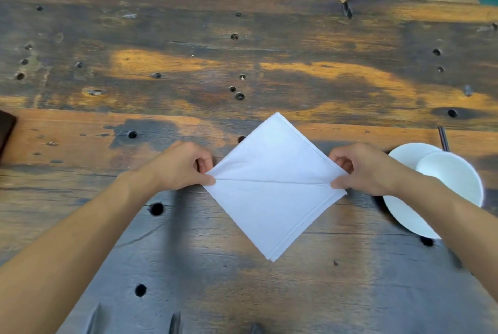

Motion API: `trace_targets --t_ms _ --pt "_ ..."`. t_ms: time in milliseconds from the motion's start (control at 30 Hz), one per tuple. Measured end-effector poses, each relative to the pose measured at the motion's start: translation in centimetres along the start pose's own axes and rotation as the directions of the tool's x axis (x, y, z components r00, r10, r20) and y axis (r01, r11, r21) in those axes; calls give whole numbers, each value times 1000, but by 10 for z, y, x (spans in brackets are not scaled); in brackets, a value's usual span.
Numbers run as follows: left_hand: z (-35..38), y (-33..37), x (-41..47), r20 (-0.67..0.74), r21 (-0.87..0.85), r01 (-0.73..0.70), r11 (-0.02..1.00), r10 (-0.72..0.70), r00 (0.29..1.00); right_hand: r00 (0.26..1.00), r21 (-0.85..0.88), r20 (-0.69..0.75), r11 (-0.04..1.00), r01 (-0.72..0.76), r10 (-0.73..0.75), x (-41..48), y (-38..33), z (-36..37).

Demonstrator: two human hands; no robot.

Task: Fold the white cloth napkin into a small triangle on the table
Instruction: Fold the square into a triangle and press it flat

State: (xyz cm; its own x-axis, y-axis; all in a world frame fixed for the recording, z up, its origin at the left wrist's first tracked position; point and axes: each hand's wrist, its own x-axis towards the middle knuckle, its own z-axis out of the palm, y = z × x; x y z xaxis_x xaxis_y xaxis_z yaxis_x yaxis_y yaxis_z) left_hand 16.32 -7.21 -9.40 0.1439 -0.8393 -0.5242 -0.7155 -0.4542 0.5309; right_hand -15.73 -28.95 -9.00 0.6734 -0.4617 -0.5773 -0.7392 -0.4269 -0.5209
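The white cloth napkin (275, 199) lies on the wooden table (242, 64) as a folded square turned like a diamond, one corner pointing away from me and one toward me. A crease runs across it from its left corner to its right corner. My left hand (183, 165) pinches the left corner between thumb and fingers. My right hand (363, 169) pinches the right corner the same way. Several stacked cloth layers show along the lower right edge.
A white plate (398, 209) with a white bowl (452, 177) on it sits just right of my right wrist, with dark chopsticks (443, 138) behind it. A dark brown object (5, 131) lies at the left edge. The tabletop has many holes.
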Motion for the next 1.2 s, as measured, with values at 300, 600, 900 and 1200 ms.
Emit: trace_targets --t_ms 300,600,900,1200 --pt "48 -32 -31 -400 299 -359 884 458 794 719 -500 -381 784 369 -581 -15 35 36" --pt "72 -16 -38 -605 279 -201 939 335 722 758 -314 -439 873 373 -482 -26 20 48" --pt "71 10 -21 -583 -9 -117 993 90 807 755 -128 -513 906 403 -408 -3 -16 49" --pt "87 1 -32 -581 361 -244 900 421 697 558 -539 -321 632 556 -765 -11 23 75"
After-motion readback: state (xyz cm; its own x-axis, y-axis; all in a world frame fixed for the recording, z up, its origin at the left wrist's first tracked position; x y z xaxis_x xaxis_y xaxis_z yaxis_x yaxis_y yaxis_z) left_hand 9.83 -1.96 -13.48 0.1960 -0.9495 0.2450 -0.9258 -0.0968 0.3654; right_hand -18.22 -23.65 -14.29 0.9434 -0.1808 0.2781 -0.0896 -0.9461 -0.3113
